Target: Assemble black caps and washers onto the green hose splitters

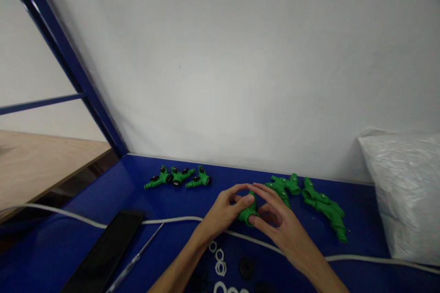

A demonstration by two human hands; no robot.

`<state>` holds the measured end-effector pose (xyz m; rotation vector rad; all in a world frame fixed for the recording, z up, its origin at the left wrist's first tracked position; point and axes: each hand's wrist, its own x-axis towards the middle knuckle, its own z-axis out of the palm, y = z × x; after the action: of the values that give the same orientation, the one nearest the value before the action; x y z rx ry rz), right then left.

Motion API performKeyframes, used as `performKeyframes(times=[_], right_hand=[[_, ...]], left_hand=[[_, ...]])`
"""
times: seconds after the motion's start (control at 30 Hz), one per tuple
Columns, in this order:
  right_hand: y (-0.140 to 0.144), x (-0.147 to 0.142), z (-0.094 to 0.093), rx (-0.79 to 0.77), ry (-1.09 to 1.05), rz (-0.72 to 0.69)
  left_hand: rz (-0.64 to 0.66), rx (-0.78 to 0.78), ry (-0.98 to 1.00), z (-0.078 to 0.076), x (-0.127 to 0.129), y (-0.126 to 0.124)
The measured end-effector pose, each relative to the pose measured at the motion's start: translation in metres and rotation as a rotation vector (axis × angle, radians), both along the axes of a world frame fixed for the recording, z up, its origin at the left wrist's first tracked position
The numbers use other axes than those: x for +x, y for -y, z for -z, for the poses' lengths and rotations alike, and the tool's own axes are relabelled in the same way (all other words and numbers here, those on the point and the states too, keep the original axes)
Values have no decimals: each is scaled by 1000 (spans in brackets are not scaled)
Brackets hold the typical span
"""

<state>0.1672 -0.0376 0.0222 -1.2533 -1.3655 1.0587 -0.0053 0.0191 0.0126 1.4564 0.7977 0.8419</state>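
Both hands meet over the blue table top (165,201) around one green plastic hose connector (248,212). My left hand (225,210) grips it from the left with thumb and fingers. My right hand (277,219) pinches its right side and lower end. Just behind the hands lies a loose group of bare green connectors (321,203). Farther left, three green connectors fitted with black parts (178,177) lie in a row near the wall.
White rings (219,261) and black round caps (246,267) lie near my forearms. A white cable (172,220) crosses the table. A black tablet-like slab (106,249) and a thin clear tool (135,258) lie left. A white plastic bag (405,187) stands right. A blue frame post (68,64) rises left.
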Motion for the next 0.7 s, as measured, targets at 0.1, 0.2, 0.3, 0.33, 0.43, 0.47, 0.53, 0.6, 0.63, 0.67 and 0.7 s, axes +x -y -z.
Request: performKeyframes(times=[0.1, 0.2, 0.3, 0.33, 0.43, 0.47, 0.53, 0.6, 0.63, 0.67, 0.7], right_hand=[[-1, 2, -2, 49, 104, -40], [-2, 5, -3, 55, 183, -72], [-3, 8, -4, 51, 246, -63], [-2, 8, -4, 48, 257, -59], [-1, 6, -4, 29, 197, -66], [0, 5, -4, 16, 136, -80], [1, 3, -5, -18, -14, -109], [1, 1, -6, -51, -141, -121], [1, 0, -7, -65, -186, -121], [1, -1, -8, -75, -222, -119], [1, -1, -9, -83, -255, -115]], left_hand=[[-5, -14, -46, -3, -1, 0], [-47, -48, -43, -6, -2, 0], [-65, -135, -35, -7, -2, 0], [-62, -161, -20, -7, -2, 0], [-32, -222, 99, -5, -1, -1], [-21, -240, 149, -3, -1, -1], [-11, -253, 245, 1, 1, -3], [-13, -250, 319, 4, 2, -3], [-14, -250, 343, 5, 3, -3], [-11, -247, 357, 6, 3, -3], [-11, -239, 363, 6, 3, -3]])
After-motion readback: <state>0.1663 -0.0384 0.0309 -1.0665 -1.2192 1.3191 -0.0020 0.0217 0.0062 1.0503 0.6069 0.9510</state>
